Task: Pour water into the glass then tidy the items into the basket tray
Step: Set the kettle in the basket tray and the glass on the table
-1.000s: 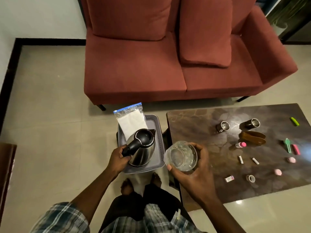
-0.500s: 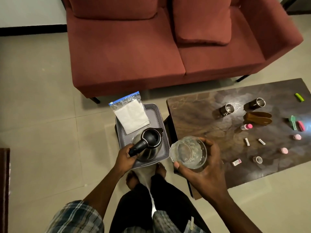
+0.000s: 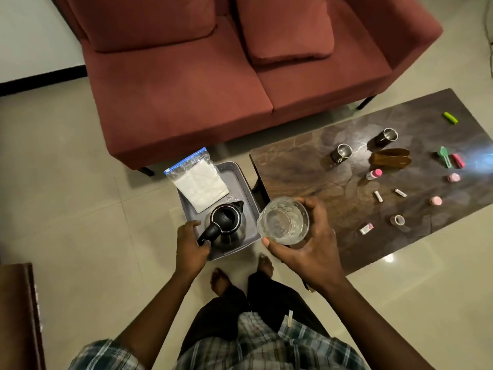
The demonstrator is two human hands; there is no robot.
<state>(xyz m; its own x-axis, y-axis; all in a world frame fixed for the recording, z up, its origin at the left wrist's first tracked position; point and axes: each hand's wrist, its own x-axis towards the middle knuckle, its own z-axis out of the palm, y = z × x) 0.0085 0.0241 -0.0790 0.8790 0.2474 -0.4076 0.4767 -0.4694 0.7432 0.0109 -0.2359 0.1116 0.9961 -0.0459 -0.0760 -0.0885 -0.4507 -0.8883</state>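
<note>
A steel kettle (image 3: 229,222) with a black lid and handle stands upright in the near end of the grey basket tray (image 3: 240,177), which sits on the floor. My left hand (image 3: 190,244) rests at the kettle's black handle, fingers loosening around it. My right hand (image 3: 306,244) holds a clear glass (image 3: 283,221) with water in it, just right of the tray and above the table's near corner. A zip bag with white paper (image 3: 198,182) lies in the tray's far end.
The dark marble coffee table (image 3: 306,166) to the right carries two steel cups (image 3: 342,152), a brown case (image 3: 390,158), a small bottle (image 3: 373,174) and several small pink, green and white items. A red sofa (image 3: 186,89) stands behind. My bare feet are below the tray.
The kettle went down from a slight tilt to standing upright in the tray. My left hand's grip on the handle has loosened. The glass stayed in my right hand.
</note>
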